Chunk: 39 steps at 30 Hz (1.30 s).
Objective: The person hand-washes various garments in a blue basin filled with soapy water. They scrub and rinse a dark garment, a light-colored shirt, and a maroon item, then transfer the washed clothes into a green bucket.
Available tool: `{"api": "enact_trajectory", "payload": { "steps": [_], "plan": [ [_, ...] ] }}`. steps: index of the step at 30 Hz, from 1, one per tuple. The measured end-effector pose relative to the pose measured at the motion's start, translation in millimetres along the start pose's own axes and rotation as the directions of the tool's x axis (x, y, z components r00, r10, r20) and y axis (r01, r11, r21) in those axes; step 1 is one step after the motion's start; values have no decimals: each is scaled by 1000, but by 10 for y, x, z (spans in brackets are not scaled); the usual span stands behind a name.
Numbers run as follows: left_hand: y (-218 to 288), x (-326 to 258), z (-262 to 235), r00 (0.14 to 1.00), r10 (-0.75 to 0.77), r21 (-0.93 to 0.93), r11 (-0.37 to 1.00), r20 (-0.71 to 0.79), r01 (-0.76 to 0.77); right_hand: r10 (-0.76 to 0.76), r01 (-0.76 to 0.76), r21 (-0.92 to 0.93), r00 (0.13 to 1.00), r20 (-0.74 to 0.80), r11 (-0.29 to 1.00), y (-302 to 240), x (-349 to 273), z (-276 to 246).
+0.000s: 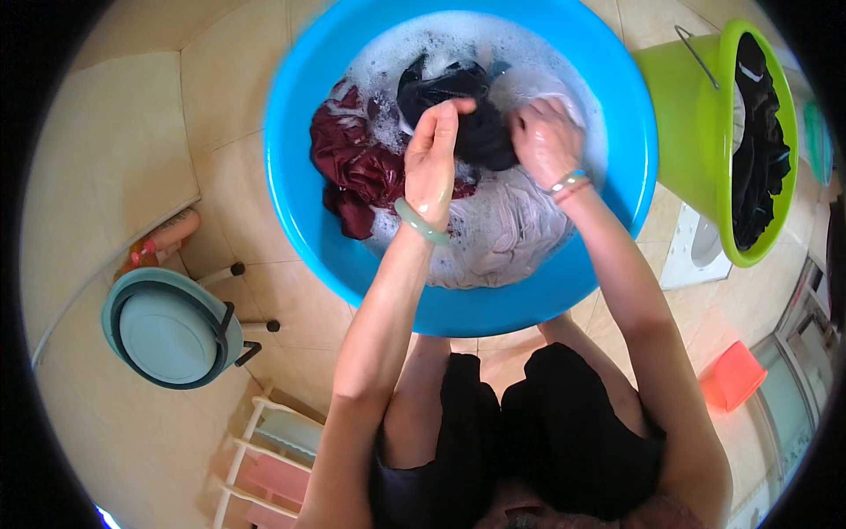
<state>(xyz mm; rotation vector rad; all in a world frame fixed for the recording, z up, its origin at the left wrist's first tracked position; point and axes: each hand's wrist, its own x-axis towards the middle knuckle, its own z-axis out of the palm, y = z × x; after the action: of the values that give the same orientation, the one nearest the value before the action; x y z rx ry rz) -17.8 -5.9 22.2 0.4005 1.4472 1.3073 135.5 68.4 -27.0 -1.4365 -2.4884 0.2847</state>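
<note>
A dark garment (485, 137), black or navy, is bunched between my two hands above the suds in a big blue basin (636, 159). My left hand (432, 159), a pale green bangle on its wrist, is curled at the cloth's left side. On the other side, the fingers of my right hand (548, 141) are closed in a fist against the same cloth. Maroon clothing (357, 163) lies wet to the left of my hands. White or pale clothing (498, 234) soaks below and right of them. Foam covers part of the water (379, 66).
A lime green bucket (683, 115) holding dark clothes stands right of the basin. Teal round basins (167, 335) sit on a stand at left. A white rack (256, 450) is at lower left. An orange-red container (733, 376) lies at right, near a white floor fixture (692, 251).
</note>
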Motion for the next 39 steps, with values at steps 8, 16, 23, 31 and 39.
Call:
{"api": "enact_trajectory", "payload": {
  "steps": [8,16,23,31,39],
  "plan": [
    [-101,-122,-227,963,-268,-329,907,26,262,-202,203,109,979,-17,973,-550,81,-229],
    [-213,56,-227,954,-301,-410,872,-18,267,166,-221,463,973,158,858,-337,355,521],
    [14,294,-475,810,-182,-703,415,557,577,-329,231,685,944,13,691,-1251,-214,-799],
    [-93,451,-513,632,9,-572,435,775,695,-324,347,557,935,-143,755,-1492,-137,-780],
    [-8,-68,-197,987,-120,-591,806,-110,32,-115,270,724,959,-257,635,-1219,144,-579]
  ]
}}
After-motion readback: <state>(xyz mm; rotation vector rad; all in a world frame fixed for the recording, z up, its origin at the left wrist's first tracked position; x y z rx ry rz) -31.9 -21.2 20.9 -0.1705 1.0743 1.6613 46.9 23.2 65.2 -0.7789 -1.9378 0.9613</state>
